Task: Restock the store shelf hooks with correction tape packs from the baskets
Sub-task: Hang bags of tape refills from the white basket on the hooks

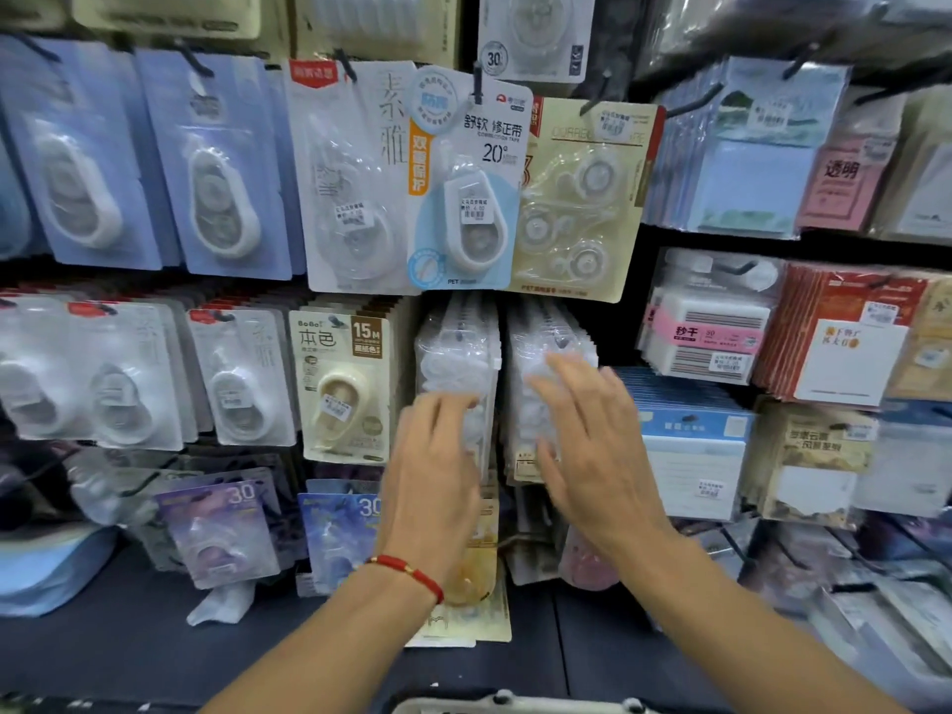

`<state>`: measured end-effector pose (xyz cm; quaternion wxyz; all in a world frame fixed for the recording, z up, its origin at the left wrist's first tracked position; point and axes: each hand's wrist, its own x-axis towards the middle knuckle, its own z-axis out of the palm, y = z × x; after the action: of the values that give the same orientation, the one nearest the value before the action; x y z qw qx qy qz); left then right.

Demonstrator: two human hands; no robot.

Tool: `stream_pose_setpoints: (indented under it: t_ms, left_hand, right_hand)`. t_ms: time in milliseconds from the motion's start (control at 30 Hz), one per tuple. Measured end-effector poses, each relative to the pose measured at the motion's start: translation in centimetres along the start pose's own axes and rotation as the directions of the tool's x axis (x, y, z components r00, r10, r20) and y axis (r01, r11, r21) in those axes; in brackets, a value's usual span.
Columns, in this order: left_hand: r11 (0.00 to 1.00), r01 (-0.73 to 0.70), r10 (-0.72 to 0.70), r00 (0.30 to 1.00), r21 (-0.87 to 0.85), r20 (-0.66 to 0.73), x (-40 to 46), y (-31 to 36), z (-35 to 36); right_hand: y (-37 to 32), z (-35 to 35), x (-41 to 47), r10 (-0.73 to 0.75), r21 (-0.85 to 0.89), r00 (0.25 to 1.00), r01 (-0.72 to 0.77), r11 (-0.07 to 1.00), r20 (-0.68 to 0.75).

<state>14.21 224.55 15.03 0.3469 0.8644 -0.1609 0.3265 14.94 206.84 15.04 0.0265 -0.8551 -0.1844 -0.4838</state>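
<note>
Both hands were raised to the middle row of the shelf display with fingers spread and nearly straight, gripping nothing. The left hand (438, 466), a red cord bracelet (407, 572) on its wrist, lay flat against the lower part of a hanging stack of clear-bagged packs (456, 353), its fingertips on the plastic. The right hand (587, 445) lay open against the neighbouring stack of clear packs (546, 327), fingertips on the wrapping; motion blur hid whether the palm also touched. Directly above these stacks hung a blue-and-white correction tape pack marked 20 (474, 198), overlapping a white pack (350, 188) on its left and a beige multi-refill pack (582, 198) on its right. Left of the left hand hung a cream pack marked 15M (342, 383), and further left rows of white correction tape packs (237, 378). Below the hands, purple and blue packs marked 30 (221, 528) hung just above the dark bottom shelf (129, 636). To the right sat sticky-note pads (711, 332) and a blue boxed stack (690, 445). A pale basket rim (515, 706) showed at the bottom edge.
</note>
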Motion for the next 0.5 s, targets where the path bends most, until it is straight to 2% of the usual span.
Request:
stream_pose_setpoints:
  t_ms: [100, 267, 400, 500]
  left_hand:
    - [0.975, -0.064, 0.05, 0.996, 0.214, 0.071, 0.9, -2.2, -0.7]
    - [0.864, -0.215, 0.151, 0.973, 0.455, 0.173, 1.6, -4.6, 0.1]
    - [0.756, -0.267, 0.211, 0.964, 0.597, 0.163, 1.8, -5.4, 0.3]
    - [0.726, -0.276, 0.214, 0.961, 0.63, 0.174, 1.7, -5.5, 0.4]
  right_hand:
    - [-1.9, 1.2, 1.2, -0.159, -0.121, 0.983, 0.168, 0.978, 0.088]
    - [-2.9, 3.5, 3.0, -0.076, -0.38, 0.954, 0.187, 0.906, 0.289]
    - [-3.0, 3.4, 2.4, -0.082, -0.376, 0.964, 0.176, 0.91, 0.252]
    - [-2.2, 2.2, 1.0, -0.079, -0.331, 0.982, 0.132, 0.935, 0.169]
